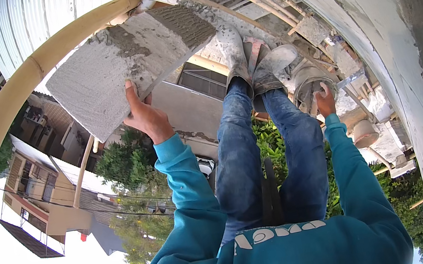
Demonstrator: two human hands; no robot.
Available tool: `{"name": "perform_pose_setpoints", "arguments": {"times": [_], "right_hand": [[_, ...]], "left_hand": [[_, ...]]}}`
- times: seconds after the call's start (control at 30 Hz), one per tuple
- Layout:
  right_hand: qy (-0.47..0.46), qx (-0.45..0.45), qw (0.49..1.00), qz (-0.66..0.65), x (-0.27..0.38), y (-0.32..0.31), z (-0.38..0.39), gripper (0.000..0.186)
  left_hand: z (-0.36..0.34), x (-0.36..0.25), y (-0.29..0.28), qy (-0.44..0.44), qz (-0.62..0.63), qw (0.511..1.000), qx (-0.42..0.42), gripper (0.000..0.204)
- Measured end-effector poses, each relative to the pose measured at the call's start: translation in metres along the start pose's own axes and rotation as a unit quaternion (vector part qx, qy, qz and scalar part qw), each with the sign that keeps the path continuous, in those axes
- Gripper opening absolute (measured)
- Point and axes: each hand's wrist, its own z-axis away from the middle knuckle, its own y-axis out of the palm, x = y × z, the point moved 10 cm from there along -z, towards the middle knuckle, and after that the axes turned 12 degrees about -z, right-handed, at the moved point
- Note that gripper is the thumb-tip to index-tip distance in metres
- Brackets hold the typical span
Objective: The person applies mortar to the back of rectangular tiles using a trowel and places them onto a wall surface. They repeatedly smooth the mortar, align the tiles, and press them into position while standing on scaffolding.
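— What's the left hand [146,116] got?

— It's clamped on the lower edge of a grey block [122,68] with mortar on its top face, held out beside the bamboo pole [6,110], not yet laid, I'd say.

— And the right hand [325,102]?

— Curled on the rim of a bucket [307,82] by the boots [252,58], just short of the plastered wall [404,44].

— Room to move?

— Hardly. Open drop to the left, narrow footing, wall close on the right.
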Motion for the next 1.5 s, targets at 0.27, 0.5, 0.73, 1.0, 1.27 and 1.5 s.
{"name": "perform_pose_setpoints", "arguments": {"times": [0.27, 0.5, 0.73, 1.0, 1.27, 1.5], "right_hand": [[0.083, 0.121, 0.944, -0.295, 0.177, 0.131, 0.006, 0.057], [0.281, 0.214, 0.606, -0.713, 0.240, 0.299, 0.075, 0.108], [0.213, 0.148, 0.530, -0.807, 0.283, 0.265, 0.118, 0.098], [0.159, 0.120, 0.473, -0.858, 0.324, 0.235, 0.127, 0.079], [0.064, 0.153, 0.526, -0.834, 0.378, 0.157, 0.163, 0.077], [0.009, -0.052, 0.596, -0.801, 0.391, 0.106, 0.145, 0.071]], "left_hand": [[0.028, -0.053, -0.010, -0.027, 0.029, 0.996, 0.080, 0.047], [0.037, -0.088, -0.022, -0.051, 0.021, 0.991, 0.123, 0.054], [0.075, -0.150, -0.039, -0.033, 0.038, 0.985, 0.166, 0.051], [0.090, -0.176, -0.052, -0.021, 0.069, 0.974, 0.214, 0.036], [0.094, -0.225, -0.022, -0.037, 0.082, 0.943, 0.321, 0.033], [0.065, -0.228, 0.058, -0.075, 0.078, 0.911, 0.398, 0.034]]}}
